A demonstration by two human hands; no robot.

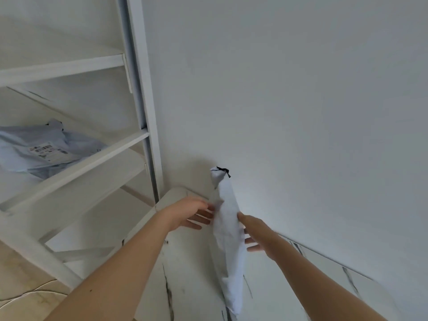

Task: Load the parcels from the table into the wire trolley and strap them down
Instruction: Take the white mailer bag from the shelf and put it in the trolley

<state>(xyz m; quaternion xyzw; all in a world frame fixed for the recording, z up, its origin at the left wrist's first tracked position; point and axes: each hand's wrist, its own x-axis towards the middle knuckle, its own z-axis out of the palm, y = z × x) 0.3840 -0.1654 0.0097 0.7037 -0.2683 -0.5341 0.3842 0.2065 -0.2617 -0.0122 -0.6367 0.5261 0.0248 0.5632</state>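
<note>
- While it stands on edge over the marble table (199,286), the white poly-mailer parcel (228,239) is sandwiched between both hands, its black-marked top pointing to 12 o'clock.
- Left hand (192,213), at the parcel's 9 o'clock: fingers (203,215) straight, tips touching its side, not curled round it.
- Right hand (259,235), at 3 o'clock: fingers (251,247) stretched flat against the opposite side.
- At 10 o'clock, well apart, a grey-blue labelled mailer (46,147) lies on a white shelf unit (92,162).
</note>
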